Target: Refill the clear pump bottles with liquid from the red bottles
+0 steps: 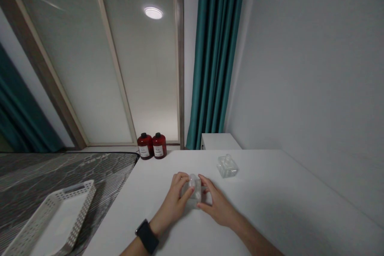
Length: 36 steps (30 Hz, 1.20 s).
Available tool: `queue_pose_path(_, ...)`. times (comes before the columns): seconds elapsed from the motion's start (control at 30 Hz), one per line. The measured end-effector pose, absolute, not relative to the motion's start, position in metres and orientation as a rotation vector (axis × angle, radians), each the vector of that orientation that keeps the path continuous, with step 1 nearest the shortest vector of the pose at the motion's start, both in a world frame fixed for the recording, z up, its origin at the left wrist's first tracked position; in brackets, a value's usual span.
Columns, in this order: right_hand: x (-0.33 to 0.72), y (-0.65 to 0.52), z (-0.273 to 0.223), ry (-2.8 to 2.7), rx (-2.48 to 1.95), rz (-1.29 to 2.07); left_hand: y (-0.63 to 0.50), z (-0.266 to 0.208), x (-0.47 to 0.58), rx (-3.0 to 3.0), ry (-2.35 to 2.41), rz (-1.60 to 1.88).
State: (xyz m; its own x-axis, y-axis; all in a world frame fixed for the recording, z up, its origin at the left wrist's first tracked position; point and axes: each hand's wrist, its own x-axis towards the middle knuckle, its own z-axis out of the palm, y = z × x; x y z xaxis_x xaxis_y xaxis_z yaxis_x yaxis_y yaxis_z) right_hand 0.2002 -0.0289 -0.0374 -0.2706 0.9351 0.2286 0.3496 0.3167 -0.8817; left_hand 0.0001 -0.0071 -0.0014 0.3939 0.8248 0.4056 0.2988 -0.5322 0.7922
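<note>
A clear, square lidded container (196, 195) with a round knob on top sits on the white table in front of me. My left hand (177, 198), wearing a dark watch, has its thumb and fingers closed around the knob and lid from the left. On the opposite side, my right hand (214, 202) curves its fingers and thumb against the container's right wall. A second clear container (227, 167), also square with a knobbed lid, stands farther back to the right, apart from both hands.
Two dark red bottles (151, 146) with black caps stand at the table's back left corner. A white perforated basket (79, 212) lies on the grey striped surface (111, 172) left of the table (261, 208). Behind are a white cabinet (220, 141) and a teal curtain (217, 56).
</note>
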Motion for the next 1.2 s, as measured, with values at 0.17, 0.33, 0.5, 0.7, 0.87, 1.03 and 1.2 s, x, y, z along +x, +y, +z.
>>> queue_pose_path(0.17, 0.199, -0.029, -0.036, -1.787, -1.130, 0.959, -0.010, -0.001, 0.003, 2.032, 0.989, 1.103)
queue_pose_path(0.33, 0.198, -0.029, -0.034, -1.794, -1.158, 0.954, -0.011, -0.004, 0.004, 2.032, 1.001, 1.129)
queue_pose_path(0.5, 0.198, -0.029, -0.037, -1.825, -1.171, 0.895, -0.014, -0.003, 0.006, 2.011, 1.003, 1.140)
queue_pose_path(0.7, 0.192, -0.029, -0.041, -1.835, -1.208, 0.812, -0.014, -0.009, 0.013, 1.960, 1.057, 1.260)
queue_pose_path(0.87, 0.188, -0.029, -0.041, -1.820, -1.235, 0.776, -0.008, -0.014, 0.015, 1.911, 1.073, 1.278)
queue_pose_path(1.03, 0.194, -0.029, -0.040, -1.812, -1.248, 0.819, -0.008, -0.009, 0.008, 1.950, 1.056, 1.213)
queue_pose_path(1.2, 0.201, -0.026, -0.037, -1.802, -1.232, 0.874, -0.008, -0.006, -0.009, 2.029, 1.062, 1.194)
